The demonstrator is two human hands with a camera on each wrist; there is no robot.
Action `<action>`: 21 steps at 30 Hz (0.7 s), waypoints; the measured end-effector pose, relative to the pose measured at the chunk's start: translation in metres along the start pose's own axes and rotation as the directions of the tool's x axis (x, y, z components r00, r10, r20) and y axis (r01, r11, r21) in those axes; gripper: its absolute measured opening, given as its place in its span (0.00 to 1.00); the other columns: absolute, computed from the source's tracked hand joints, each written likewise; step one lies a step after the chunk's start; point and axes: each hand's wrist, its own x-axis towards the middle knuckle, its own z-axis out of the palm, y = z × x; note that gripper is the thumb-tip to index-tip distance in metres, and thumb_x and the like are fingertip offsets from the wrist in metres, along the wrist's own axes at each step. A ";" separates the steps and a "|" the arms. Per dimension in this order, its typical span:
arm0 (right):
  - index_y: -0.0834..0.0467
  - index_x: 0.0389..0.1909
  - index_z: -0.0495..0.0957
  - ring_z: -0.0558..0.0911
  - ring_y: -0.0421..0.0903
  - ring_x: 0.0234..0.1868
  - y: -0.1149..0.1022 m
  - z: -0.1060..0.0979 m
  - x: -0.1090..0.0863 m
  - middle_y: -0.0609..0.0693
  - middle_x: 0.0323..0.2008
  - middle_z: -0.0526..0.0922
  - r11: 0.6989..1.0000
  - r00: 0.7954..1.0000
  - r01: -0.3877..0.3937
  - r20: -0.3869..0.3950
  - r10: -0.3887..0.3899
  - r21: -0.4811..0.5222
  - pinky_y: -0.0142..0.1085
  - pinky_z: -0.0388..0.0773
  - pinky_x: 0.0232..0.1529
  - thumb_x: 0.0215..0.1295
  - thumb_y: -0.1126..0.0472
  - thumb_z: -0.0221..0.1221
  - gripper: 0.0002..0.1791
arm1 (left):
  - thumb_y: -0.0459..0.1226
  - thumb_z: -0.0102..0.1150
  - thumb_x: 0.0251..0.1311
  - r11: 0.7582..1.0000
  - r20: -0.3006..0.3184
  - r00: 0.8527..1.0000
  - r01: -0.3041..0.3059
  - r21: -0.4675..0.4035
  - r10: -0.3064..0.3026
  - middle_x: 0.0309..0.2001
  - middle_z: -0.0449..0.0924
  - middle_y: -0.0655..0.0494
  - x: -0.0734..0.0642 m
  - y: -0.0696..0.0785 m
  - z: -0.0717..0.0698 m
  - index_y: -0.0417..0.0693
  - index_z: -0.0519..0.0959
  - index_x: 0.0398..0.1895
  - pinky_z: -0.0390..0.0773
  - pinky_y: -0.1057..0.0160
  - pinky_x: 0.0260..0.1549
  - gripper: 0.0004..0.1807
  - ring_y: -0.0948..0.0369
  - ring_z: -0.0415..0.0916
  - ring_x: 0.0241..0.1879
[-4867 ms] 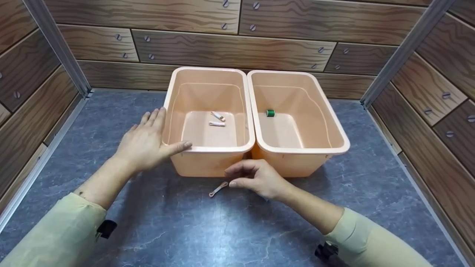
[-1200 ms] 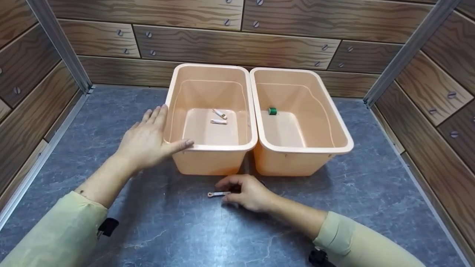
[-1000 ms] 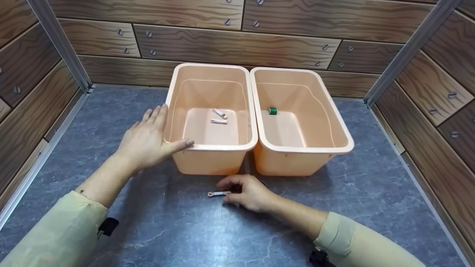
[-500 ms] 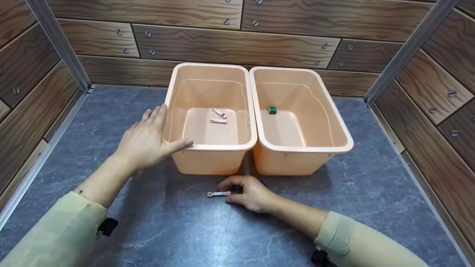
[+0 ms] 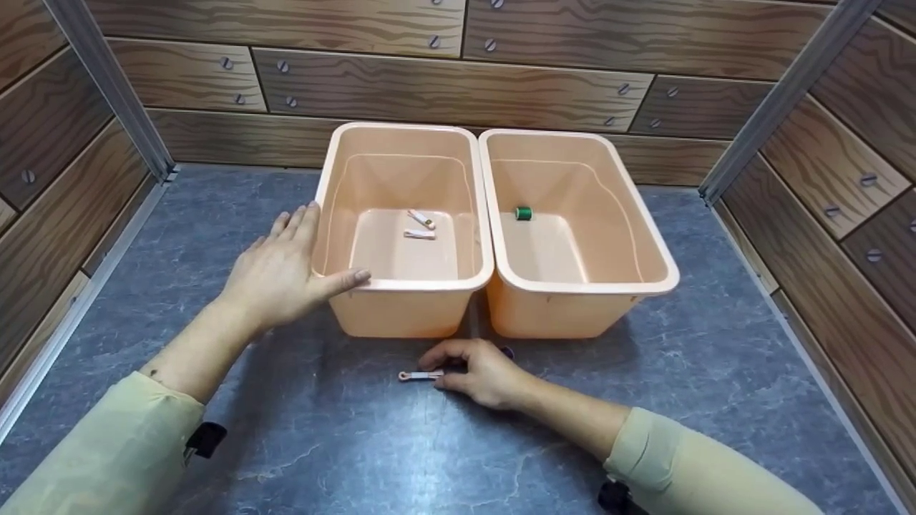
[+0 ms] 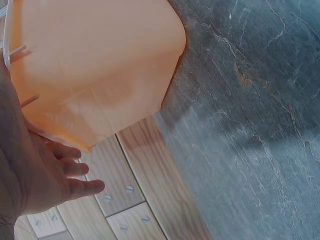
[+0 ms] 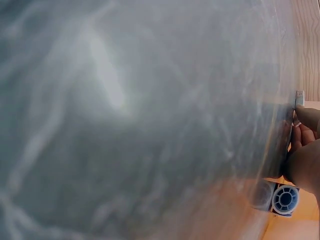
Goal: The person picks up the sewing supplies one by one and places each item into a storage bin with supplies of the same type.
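My left hand [image 5: 275, 268] rests against the left corner of the left peach bin [image 5: 401, 285], fingers straight along its side and thumb over the front rim. In the left wrist view, the left hand's fingers [image 6: 82, 187] stretch past the bin's rim. On the table before the bins, my right hand [image 5: 483, 372] has its thumb and fingers around the right end of a small skein of thread [image 5: 416, 375] with a white paper band. The skein [image 7: 299, 96] shows at the thumb tip in the right wrist view. A spool [image 7: 285, 200] with a blue end lies beside this hand, mostly hidden in the head view.
Two banded skeins [image 5: 421, 225] lie in the left bin. The right bin [image 5: 580, 287] holds a green thread spool [image 5: 524, 213]. Both bins stand side by side on the grey marbled table [image 5: 343, 443], with wood-patterned walls [image 5: 458, 86] around three sides.
Since the oldest frame, my right hand has moved nearer and slightly left, onto the skein, which has turned from slanted to nearly level. Over the last second hardly anything moves. The left hand stays put.
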 end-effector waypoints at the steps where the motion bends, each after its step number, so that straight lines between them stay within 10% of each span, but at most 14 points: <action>1: 0.53 0.51 0.89 0.85 0.43 0.50 0.000 0.000 0.000 0.43 0.46 0.90 1.000 1.000 0.000 -0.002 0.000 -0.002 0.38 0.80 0.54 0.66 0.68 0.70 0.14 | 0.83 0.45 0.58 1.000 0.002 1.000 0.001 0.000 -0.001 0.81 0.49 0.26 0.000 0.000 0.000 0.33 0.42 0.85 0.58 0.29 0.72 0.73 0.30 0.47 0.80; 21: 0.52 0.46 0.91 0.84 0.40 0.47 0.002 0.004 -0.001 0.40 0.42 0.90 1.000 1.000 0.005 -0.028 -0.005 -0.004 0.34 0.79 0.51 0.68 0.66 0.69 0.10 | 0.83 0.44 0.58 1.000 -0.006 1.000 -0.002 -0.001 0.002 0.81 0.50 0.26 0.000 -0.001 0.001 0.33 0.44 0.85 0.59 0.30 0.72 0.73 0.31 0.47 0.80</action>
